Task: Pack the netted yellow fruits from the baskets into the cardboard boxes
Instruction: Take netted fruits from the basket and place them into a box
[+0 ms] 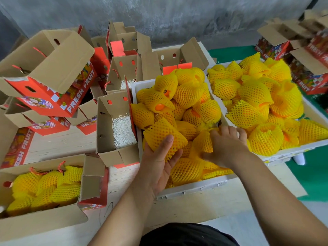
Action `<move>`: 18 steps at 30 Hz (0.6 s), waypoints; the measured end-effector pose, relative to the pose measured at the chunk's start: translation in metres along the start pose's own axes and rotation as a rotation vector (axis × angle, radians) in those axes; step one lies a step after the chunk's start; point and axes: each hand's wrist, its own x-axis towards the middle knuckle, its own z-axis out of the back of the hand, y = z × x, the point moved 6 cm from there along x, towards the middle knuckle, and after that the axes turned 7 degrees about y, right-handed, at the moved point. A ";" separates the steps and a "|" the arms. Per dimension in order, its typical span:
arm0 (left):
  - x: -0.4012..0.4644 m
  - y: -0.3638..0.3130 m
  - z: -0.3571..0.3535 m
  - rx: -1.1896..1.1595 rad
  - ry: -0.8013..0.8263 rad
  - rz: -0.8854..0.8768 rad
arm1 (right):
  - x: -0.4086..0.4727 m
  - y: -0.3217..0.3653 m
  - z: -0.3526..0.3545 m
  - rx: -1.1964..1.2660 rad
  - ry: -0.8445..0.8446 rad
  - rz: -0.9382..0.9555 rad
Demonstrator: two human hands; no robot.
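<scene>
A netted fruit (pixel 164 137) is cupped in the left grip (pixel 158 164); another (pixel 202 144) is pinched by the right grip (pixel 225 144). Next, transfer into the padded box (pixel 122 132), just left of the left grip, is called for.

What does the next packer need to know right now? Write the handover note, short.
Left hand cups a netted fruit in the near white basket.
Right hand grips another fruit there.
Done: the box at near left is full.
Left: the open box beside the basket holds only white shredded padding; fill it next. Both this basket and the far basket are piled high.
</scene>
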 end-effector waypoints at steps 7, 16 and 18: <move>-0.002 0.002 0.006 0.145 0.000 0.010 | -0.019 0.019 0.011 0.141 -0.122 0.130; -0.005 0.000 0.012 0.335 -0.032 0.082 | -0.014 0.058 -0.004 0.886 -0.131 0.467; -0.004 0.001 0.016 0.316 -0.061 0.089 | -0.009 0.061 -0.006 0.885 -0.179 0.394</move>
